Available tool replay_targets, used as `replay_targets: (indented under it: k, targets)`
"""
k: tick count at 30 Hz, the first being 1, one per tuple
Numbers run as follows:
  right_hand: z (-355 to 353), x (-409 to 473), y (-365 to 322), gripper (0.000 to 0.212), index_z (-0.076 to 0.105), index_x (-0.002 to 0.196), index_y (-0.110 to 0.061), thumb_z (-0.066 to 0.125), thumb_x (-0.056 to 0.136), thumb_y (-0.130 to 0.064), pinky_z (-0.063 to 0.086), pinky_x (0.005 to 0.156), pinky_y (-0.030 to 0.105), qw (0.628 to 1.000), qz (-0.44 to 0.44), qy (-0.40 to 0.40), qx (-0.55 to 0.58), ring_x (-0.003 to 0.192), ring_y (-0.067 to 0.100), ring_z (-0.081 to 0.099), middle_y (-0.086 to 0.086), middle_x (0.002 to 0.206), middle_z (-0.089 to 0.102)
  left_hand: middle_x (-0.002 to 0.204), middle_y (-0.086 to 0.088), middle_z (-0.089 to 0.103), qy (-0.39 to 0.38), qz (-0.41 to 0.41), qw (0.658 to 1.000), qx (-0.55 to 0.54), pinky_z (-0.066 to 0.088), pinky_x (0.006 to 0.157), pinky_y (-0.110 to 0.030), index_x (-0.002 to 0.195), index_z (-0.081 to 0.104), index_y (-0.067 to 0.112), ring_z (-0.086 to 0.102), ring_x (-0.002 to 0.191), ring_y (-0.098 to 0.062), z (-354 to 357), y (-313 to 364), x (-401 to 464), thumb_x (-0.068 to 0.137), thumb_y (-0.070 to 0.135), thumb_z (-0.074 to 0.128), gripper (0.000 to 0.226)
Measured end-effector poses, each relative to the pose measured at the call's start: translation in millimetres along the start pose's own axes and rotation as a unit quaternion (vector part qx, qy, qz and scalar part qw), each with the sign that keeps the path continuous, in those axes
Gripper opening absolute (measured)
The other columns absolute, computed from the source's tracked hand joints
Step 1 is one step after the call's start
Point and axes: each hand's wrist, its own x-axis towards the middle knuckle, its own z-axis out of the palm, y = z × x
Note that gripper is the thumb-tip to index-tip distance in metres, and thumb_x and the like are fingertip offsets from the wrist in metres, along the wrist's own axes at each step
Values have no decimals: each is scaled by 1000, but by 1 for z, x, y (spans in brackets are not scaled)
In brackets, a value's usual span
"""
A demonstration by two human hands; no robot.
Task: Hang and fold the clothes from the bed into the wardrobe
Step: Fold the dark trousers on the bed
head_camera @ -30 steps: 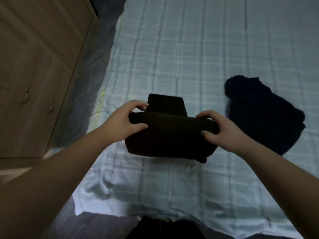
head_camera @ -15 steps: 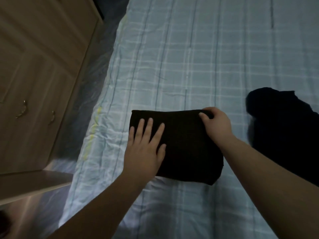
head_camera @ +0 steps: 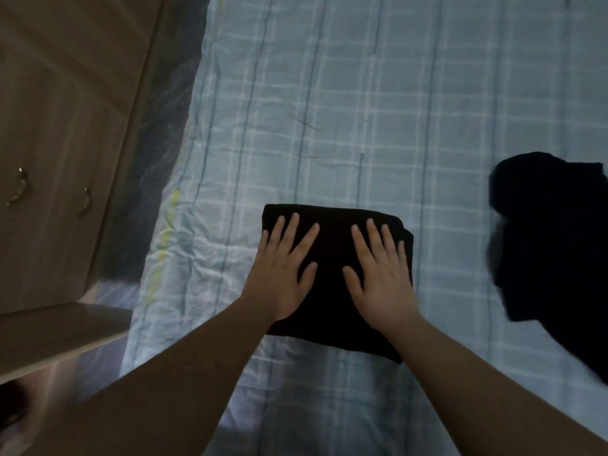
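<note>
- Folded dark garment (head_camera: pixel 332 291): lies flat on the bed (head_camera: pixel 362 110), a roughly rectangular bundle just below frame centre, near the bed's left edge. Colour reads black in the dim light; fabric detail cannot be made out.
- Left hand (head_camera: pixel 283 274): palm down on the left half of the garment, fingers straight and spread wide, pointing toward 12 o'clock. Presses flat; grips nothing.
- Right hand (head_camera: pixel 378 278): palm down on the right half, fingers straight and spread, also toward 12 o'clock. Thumbs of both hands point inward, apart from each other.
- Second dark garment (head_camera: pixel 552 258): unfolded heap at 3 o'clock from the folded one, well apart, partly cut by the frame edge.
- Wardrobe (head_camera: pixel 65 126): wooden, at 9 o'clock, two metal handles (head_camera: pixel 19 185) visible; one door panel (head_camera: pixel 59 334) stands open at 8 o'clock.
- Bed cover: pale blue check, lightly creased.
</note>
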Motion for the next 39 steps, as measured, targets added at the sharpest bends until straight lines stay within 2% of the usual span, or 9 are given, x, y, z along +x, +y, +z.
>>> replay_targets:
  k: [6,12,21,25,28,30,32,36,39]
  targets:
    - [18,29,20,73,15,159,-28,44,95,-49,8,124,54,985,10,21,173,154,12,-5,-8,167,8,164,13,-3,2,-18,980,-197,5,122,-34,153,19,44,-11,152,-9,16,-18,24,96,51,38,61]
    - [38,38,30,69,26,156,-31,52,93,-42,14,123,52,969,8,71,236,154,14,6,-8,164,19,162,17,3,30,-18,967,-251,0,117,-16,150,28,42,-5,153,-9,33,-32,33,95,44,44,58]
    - [10,24,15,67,24,157,-30,44,95,-47,12,124,52,979,10,58,197,154,11,4,-8,166,15,166,10,8,46,-20,968,-245,9,124,-33,156,24,34,0,152,-6,8,-21,15,101,37,51,62]
    - [-14,-7,2,67,19,158,-31,45,99,-49,12,124,50,993,31,81,85,154,21,4,1,168,8,166,9,6,88,-98,961,-241,11,123,-30,158,16,32,3,152,-5,-9,-11,-17,102,39,46,63]
    - [-18,-35,-9,72,9,158,-39,40,97,-60,16,123,49,991,90,87,38,154,26,2,-1,168,0,166,9,-5,60,-139,960,-236,26,116,-28,157,6,37,11,151,-10,-13,-1,-39,103,46,38,64]
    - [-15,-48,-12,75,-1,156,-45,39,95,-63,24,119,49,985,127,61,96,154,23,0,-9,167,-9,165,15,-10,31,-149,955,-255,35,98,-22,156,2,41,24,146,-10,-17,2,-43,103,49,36,64]
    - [-10,-53,-12,77,-4,154,-50,42,94,-63,29,116,48,974,148,47,163,154,23,3,-14,166,-13,165,18,-10,16,-160,953,-257,34,91,-21,155,0,45,30,143,-10,-21,4,-40,101,53,36,65]
    - [-6,-51,-14,75,2,153,-54,48,94,-60,35,109,38,944,172,19,282,149,20,24,-13,166,-7,165,17,-9,-5,-190,933,-306,28,99,-24,153,0,51,23,147,-12,-18,6,-39,100,57,37,65]
    - [-3,-51,-14,77,6,150,-59,49,87,-68,31,114,38,925,166,8,342,147,16,25,-14,166,2,165,17,-8,-14,-201,918,-342,24,108,-26,152,2,54,17,149,-10,-19,6,-42,98,58,42,68]
